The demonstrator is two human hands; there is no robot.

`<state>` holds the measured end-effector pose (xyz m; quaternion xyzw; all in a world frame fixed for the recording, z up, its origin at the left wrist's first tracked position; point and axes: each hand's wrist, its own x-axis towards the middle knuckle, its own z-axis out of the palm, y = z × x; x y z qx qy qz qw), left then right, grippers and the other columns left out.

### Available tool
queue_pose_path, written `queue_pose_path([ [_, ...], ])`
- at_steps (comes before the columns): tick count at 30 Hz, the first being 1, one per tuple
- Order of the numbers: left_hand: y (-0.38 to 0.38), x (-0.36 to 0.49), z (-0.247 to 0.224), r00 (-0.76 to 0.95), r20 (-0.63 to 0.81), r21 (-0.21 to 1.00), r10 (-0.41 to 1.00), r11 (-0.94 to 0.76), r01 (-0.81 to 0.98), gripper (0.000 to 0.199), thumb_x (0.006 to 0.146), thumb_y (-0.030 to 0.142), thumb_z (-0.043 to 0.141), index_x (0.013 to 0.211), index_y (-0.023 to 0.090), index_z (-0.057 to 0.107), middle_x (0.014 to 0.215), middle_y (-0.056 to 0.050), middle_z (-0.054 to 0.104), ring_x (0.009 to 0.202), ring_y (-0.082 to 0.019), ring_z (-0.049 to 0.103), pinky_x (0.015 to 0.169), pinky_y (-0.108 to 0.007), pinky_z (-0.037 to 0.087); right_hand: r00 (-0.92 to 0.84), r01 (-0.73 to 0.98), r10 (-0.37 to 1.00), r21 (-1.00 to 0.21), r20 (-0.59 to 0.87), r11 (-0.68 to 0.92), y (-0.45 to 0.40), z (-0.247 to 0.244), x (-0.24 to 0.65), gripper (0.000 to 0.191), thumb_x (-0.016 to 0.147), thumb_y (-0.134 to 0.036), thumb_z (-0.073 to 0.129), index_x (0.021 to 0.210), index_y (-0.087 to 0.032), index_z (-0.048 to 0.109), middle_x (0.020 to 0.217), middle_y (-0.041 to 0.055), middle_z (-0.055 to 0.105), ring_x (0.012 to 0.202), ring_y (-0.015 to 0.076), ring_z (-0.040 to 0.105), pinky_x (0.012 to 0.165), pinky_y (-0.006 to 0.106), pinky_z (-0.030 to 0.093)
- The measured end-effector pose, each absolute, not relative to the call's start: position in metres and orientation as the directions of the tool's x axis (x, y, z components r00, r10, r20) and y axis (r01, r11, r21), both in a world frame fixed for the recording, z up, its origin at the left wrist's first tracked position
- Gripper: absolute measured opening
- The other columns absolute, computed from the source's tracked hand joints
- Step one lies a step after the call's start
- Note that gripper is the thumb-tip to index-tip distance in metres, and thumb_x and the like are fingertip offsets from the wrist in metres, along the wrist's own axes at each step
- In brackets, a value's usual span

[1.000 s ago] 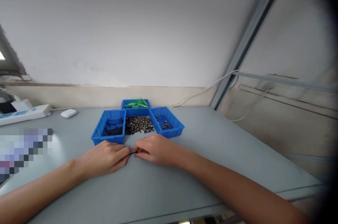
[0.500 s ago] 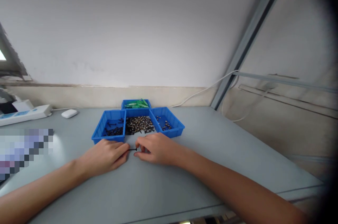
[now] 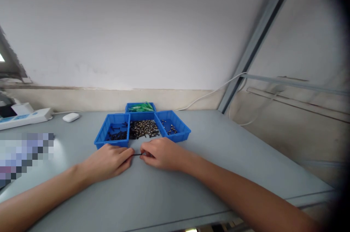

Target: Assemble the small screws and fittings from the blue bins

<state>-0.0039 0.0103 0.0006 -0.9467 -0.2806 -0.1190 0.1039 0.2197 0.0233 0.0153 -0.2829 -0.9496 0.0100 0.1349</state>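
Between my hands, just in front of the blue trays, a thin black screw (image 3: 137, 154) lies level. My left hand (image 3: 113, 161) pinches its left end. The fingertips of my right hand (image 3: 158, 154) are closed round its right end. Behind my left hand is a blue tray (image 3: 97, 133) with black screws. A heap of mixed metal and black screws (image 3: 144, 128) fills the middle tray, whose front is open. To the right, another blue tray (image 3: 182, 136) holds a few small metal pieces.
A small blue tray of green pieces (image 3: 141, 107) stands at the back by the wall. On the left are a white power strip (image 3: 35, 116), a white case (image 3: 71, 117) and a blurred-out flat object (image 3: 24, 155). A white cable (image 3: 203, 97) runs along the wall.
The thumb and fingers of my right hand have come together on the right end of the black screw. My left hand keeps its pinch.
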Motion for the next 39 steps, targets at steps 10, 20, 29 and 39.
queue_pose_path([
  [10,0.009,-0.005,0.0,0.821,0.28,-0.149,0.498,-0.822,0.55,0.024,0.095,0.02,0.032,0.082,0.017,0.052,0.064,0.0,0.058,0.055,-0.014,0.057,0.051,-0.026,0.04,-0.809,0.526,0.533,-0.102,0.247,0.845,0.023,0.016,0.22,0.012,0.086,-0.029,0.053,0.086,-0.018,0.057,0.07,-0.0007,0.062,0.064,0.0132,0.055,0.056,0.024,0.032],
  [20,0.007,-0.003,0.004,0.802,0.33,-0.068,0.498,-0.835,0.546,0.025,0.095,0.02,0.031,0.085,0.017,0.053,0.065,0.001,0.057,0.055,-0.014,0.057,0.051,-0.026,0.039,-0.835,0.497,0.501,-0.079,0.227,0.864,0.024,0.017,0.22,0.013,0.088,-0.029,0.051,0.082,-0.018,0.055,0.072,-0.0001,0.062,0.064,0.0126,0.054,0.056,0.024,0.032],
  [29,0.004,-0.003,0.005,0.794,0.357,0.049,0.492,-0.859,0.51,0.025,0.097,0.023,0.032,0.092,0.017,0.057,0.07,0.0,0.059,0.06,-0.014,0.058,0.054,-0.026,0.041,-0.848,0.477,0.476,-0.055,0.231,0.877,0.025,0.014,0.22,0.013,0.088,-0.028,0.05,0.08,-0.018,0.053,0.072,-0.0005,0.062,0.064,0.0126,0.054,0.054,0.025,0.029],
  [39,0.002,-0.001,0.011,0.827,0.392,0.033,0.404,-0.904,0.426,0.028,0.098,0.022,0.033,0.1,0.015,0.061,0.073,-0.002,0.061,0.062,-0.014,0.061,0.055,-0.025,0.046,-0.859,0.463,0.46,-0.043,0.224,0.885,0.023,0.016,0.219,0.014,0.088,-0.027,0.049,0.08,-0.018,0.053,0.071,0.0004,0.061,0.065,0.0128,0.053,0.054,0.025,0.029],
])
